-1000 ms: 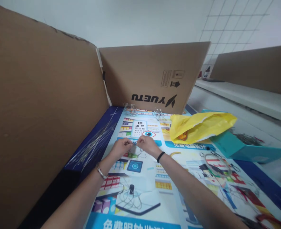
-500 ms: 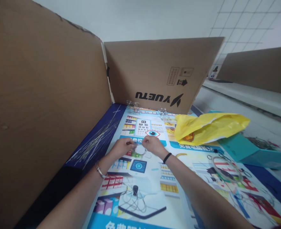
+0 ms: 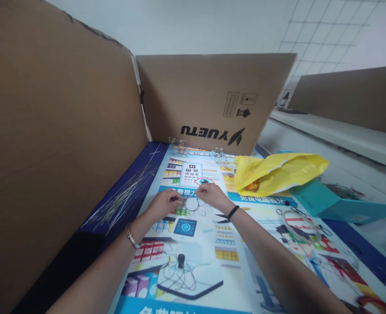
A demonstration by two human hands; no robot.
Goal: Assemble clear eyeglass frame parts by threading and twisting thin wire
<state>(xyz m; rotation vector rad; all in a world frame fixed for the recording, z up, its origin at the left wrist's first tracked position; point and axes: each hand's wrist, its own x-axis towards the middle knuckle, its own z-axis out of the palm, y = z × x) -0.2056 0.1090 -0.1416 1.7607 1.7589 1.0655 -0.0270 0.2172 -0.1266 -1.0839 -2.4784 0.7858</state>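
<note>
Over the middle of the printed sheet, my left hand (image 3: 165, 203) is closed, thumb and finger pinching a thin wire (image 3: 193, 211) bent into a small loop. My right hand (image 3: 213, 195) is closed too, its fingertips pinched at the right upper side of the loop; the exact grip is too small to make out. Loose wire ends trail below the loop. Beside my right wrist lie dark pointed blades (image 3: 224, 217), partly hidden by the forearm. Nearer to me, a tangle of thin wire (image 3: 183, 279) surrounds a small black cylinder (image 3: 180, 261).
Straight wires (image 3: 122, 198) lie on the left. Small wire-and-bead pieces (image 3: 218, 153) stand at the back by a cardboard panel (image 3: 209, 96). On the right are a yellow bag (image 3: 278, 174), a teal box (image 3: 340, 207) with wiry pieces, and a wire coil (image 3: 299, 226).
My right hand has moved slightly away from my left, widening the gap. The dark blades beside my right wrist have come into sight. The whole view has shifted a little.
</note>
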